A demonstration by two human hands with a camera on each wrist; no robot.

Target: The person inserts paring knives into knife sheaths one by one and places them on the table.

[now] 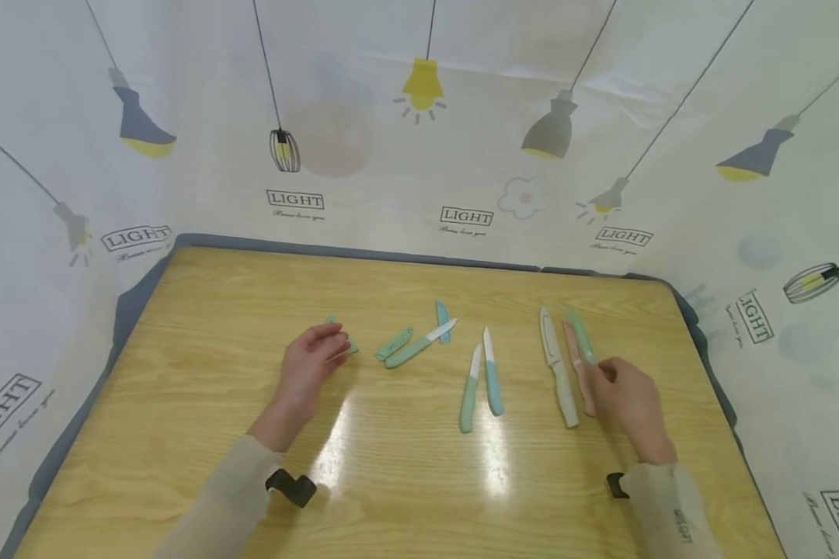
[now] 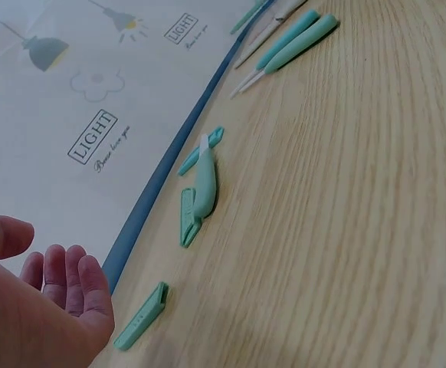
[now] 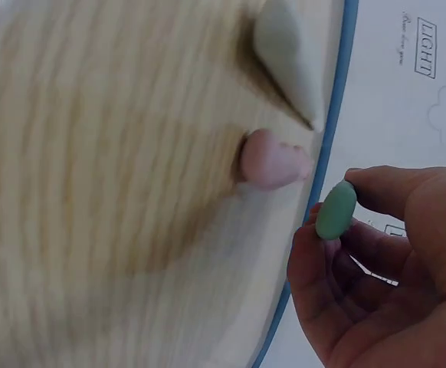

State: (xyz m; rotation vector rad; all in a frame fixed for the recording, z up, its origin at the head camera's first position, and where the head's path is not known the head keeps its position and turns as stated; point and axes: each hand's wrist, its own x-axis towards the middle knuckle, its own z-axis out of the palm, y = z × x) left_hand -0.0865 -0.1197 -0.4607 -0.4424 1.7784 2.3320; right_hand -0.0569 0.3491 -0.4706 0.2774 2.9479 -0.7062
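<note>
My right hand (image 1: 629,400) pinches the handle of a green knife (image 3: 336,211) between thumb and fingers; its far part (image 1: 582,335) points away toward the back edge. Just left of it lie a pink knife (image 1: 577,365) and a larger cream knife (image 1: 565,394). My left hand (image 1: 308,365) is held above the table with fingers relaxed and nothing in it. Beside that hand a green blade cover (image 2: 142,318) lies on the wood, partly hidden by the fingers in the head view.
Centre left, a green knife (image 1: 409,354) with a white blade lies beside another green cover (image 1: 395,344), its tip overlapping a blue cover (image 1: 443,318). A second green knife (image 1: 468,400) and a blue knife (image 1: 493,384) lie mid-table (image 1: 405,497). Printed sheeting (image 1: 391,178) stands behind.
</note>
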